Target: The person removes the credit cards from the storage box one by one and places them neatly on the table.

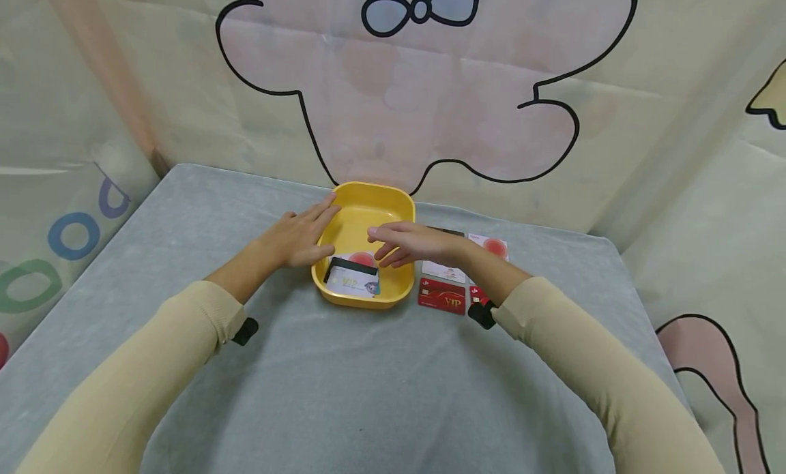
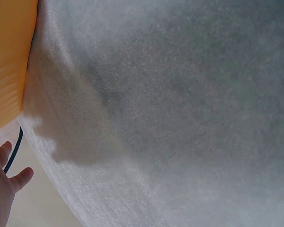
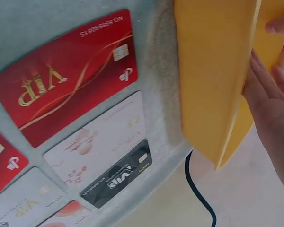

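A yellow tray (image 1: 352,223) stands toward the far edge of the cloth-covered bench (image 1: 381,385), and the fingers of both hands are over it. The left hand (image 1: 301,237) reaches its left side, fingers straight and apart, fingertips across the left rim and thumb over the wall nearer the person; nothing shows in its grasp. The right hand (image 1: 420,245) is above the tray's right half, its fingers loosely bent and a little apart, with no item visible between them. Inside the tray, at the end nearer the person, a white card (image 1: 348,284) overlaps a dark card (image 1: 355,266), and a card with a red disc (image 1: 364,258) shows behind these. That red disc appears just beside the right fingertips in the head view; I cannot tell whether they touch it. To the right of the tray, under and around the right forearm, more cards lie flat: a red VIP card (image 3: 66,78) closest to the tray's near corner, a second red card (image 3: 4,161), a pale flowered card (image 3: 102,144) and a black VIP card (image 3: 118,175).
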`<state>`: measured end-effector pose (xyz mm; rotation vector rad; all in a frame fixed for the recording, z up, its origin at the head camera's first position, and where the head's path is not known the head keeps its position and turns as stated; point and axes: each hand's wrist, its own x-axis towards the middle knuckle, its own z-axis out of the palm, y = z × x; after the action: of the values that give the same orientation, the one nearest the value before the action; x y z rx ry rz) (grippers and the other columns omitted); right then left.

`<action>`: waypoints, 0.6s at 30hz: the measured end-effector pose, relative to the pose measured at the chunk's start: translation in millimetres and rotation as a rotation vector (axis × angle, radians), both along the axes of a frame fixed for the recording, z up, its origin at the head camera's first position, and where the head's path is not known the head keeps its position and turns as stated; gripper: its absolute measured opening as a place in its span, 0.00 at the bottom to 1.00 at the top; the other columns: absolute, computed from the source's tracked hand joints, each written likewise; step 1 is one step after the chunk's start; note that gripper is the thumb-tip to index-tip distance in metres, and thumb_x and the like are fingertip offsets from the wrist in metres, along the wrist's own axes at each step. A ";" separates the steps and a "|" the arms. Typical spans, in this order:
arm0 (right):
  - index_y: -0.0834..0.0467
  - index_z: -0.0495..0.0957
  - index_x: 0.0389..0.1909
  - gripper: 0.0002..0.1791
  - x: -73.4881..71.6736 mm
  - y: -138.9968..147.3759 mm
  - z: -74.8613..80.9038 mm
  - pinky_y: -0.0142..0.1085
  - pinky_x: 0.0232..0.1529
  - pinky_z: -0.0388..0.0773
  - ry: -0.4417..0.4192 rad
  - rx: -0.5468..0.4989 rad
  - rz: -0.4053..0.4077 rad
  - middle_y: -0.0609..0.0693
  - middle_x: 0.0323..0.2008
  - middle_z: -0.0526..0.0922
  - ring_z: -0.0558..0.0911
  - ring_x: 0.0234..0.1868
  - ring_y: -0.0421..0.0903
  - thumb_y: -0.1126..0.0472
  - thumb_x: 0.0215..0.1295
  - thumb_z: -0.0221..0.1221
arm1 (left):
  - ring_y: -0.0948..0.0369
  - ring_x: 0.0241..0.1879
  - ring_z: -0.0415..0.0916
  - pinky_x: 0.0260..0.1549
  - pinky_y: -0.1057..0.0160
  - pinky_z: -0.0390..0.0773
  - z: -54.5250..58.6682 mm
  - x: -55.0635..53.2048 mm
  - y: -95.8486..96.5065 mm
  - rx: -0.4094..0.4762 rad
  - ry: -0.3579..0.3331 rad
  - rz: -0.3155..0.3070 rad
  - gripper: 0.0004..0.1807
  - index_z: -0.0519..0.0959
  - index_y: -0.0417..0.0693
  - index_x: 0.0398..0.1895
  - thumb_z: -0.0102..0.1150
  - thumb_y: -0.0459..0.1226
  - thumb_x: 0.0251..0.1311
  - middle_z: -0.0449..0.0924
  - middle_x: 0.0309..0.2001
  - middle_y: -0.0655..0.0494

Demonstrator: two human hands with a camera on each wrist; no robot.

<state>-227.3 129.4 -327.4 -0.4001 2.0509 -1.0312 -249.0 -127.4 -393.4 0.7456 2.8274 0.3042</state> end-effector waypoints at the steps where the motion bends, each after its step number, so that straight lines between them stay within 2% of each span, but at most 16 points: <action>1: 0.57 0.61 0.72 0.35 -0.6 -1.7 -0.2 0.44 0.60 0.75 -0.005 0.015 0.008 0.61 0.62 0.75 0.79 0.60 0.55 0.38 0.74 0.44 | 0.47 0.77 0.47 0.65 0.31 0.56 -0.3 0.1 -0.5 0.002 0.001 0.000 0.44 0.48 0.46 0.80 0.47 0.54 0.65 0.33 0.81 0.51; 10: 0.55 0.63 0.72 0.40 -8.1 -13.8 -1.4 0.43 0.59 0.76 -0.062 0.145 0.084 0.58 0.62 0.76 0.79 0.59 0.54 0.32 0.71 0.43 | 0.47 0.77 0.47 0.65 0.30 0.55 -1.2 0.1 -1.4 0.004 0.007 -0.004 0.44 0.47 0.46 0.80 0.47 0.54 0.65 0.33 0.81 0.51; 18: 0.54 0.58 0.75 0.40 -7.4 -25.9 -3.3 0.45 0.57 0.77 -0.123 0.216 0.125 0.61 0.62 0.73 0.79 0.57 0.58 0.33 0.71 0.42 | 0.48 0.77 0.46 0.65 0.31 0.54 -0.1 1.0 -1.5 -0.003 0.010 -0.015 0.44 0.47 0.46 0.80 0.47 0.55 0.66 0.32 0.81 0.52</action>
<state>-234.6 103.5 -330.6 -0.3398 1.9749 -0.7329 -248.0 -128.9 -393.5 0.7701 2.8292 0.2949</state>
